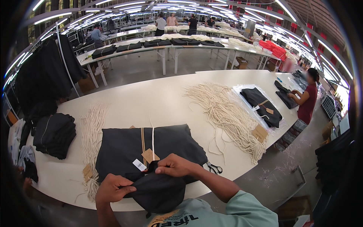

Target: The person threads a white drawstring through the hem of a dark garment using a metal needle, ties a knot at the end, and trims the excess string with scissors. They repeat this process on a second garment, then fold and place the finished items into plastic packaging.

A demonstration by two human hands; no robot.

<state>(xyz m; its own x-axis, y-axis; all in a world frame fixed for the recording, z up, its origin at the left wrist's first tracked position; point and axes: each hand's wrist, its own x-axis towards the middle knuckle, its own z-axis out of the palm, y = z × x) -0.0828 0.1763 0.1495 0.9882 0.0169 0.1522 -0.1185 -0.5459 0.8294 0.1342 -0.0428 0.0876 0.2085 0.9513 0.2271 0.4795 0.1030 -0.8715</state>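
Note:
A folded black fabric garment (170, 139) lies on the white table before me, crossed by a tan tape and a white cord (153, 142). A brown card tag (150, 156) and a white label tag (139, 165) rest on it. My left hand (114, 187) pinches the left edge of a loose black cloth part (161, 190) at the near side. Thumb and fingers of my right hand (175, 166) grip the same part near its upper edge, just below the brown tag. Black-handled scissors (214, 168) lie to the right of the garment, partly hidden.
Bundles of cream cords lie left (92, 127) and right (227, 113), each with a brown tag. A pile of folded black cloth (55, 136) sits far left. At right are a bagged black garment (261, 106) and a co-worker (307, 99) handling dark cloth.

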